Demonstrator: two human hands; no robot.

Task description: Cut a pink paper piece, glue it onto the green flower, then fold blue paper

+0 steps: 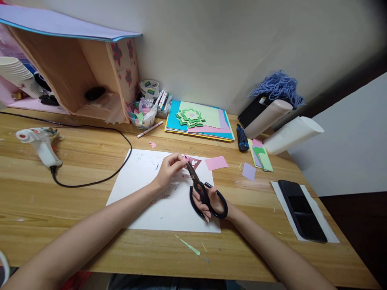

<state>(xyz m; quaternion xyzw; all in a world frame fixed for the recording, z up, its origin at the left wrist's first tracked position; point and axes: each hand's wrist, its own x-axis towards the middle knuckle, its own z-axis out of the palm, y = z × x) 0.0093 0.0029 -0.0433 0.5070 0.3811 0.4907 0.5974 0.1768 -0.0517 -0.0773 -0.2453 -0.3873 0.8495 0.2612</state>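
Shows pale green sliver point(192, 248) near desk point(75, 207)'s front edge. Grips black scissors point(199, 187) in right hand point(207, 209) above white sheet point(175, 215)'s right side; pinches small pink paper point(185, 158) in left hand point(169, 169) at their tips, near sheet's far edge. Shows coloured-paper stack point(214, 117) along desk's back edge.

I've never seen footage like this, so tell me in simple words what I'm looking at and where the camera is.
There's no machine here, just a person's two bare hands. The single picture comes from a camera worn on their head, looking forward and down. The left hand pinches a small pink paper piece. The right hand holds black-handled scissors, with the tips at that piece. Beneath them, a marked white sheet lies on a wooden table. Around it are a glue gun, a layered green paper flower on stacked colored paper, and a blue cutter.
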